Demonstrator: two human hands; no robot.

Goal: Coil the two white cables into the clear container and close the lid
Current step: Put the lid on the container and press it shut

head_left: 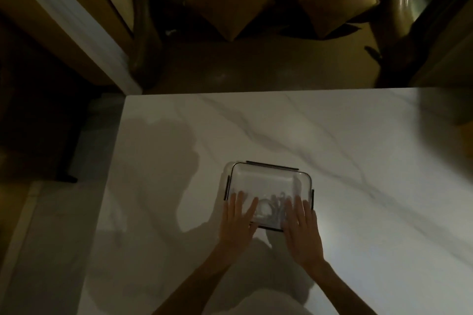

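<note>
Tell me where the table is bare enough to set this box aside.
The marble table is bare right of the clear container, out toward the dim far right corner, and beyond it to the far edge. Left of it is bare too, in shadow. The near edge is crowded: left hand and right hand lie flat on the lid.

container (268, 181) on table (358, 161), cables (271, 208) inside, cushions (227, 0) behind table
</note>
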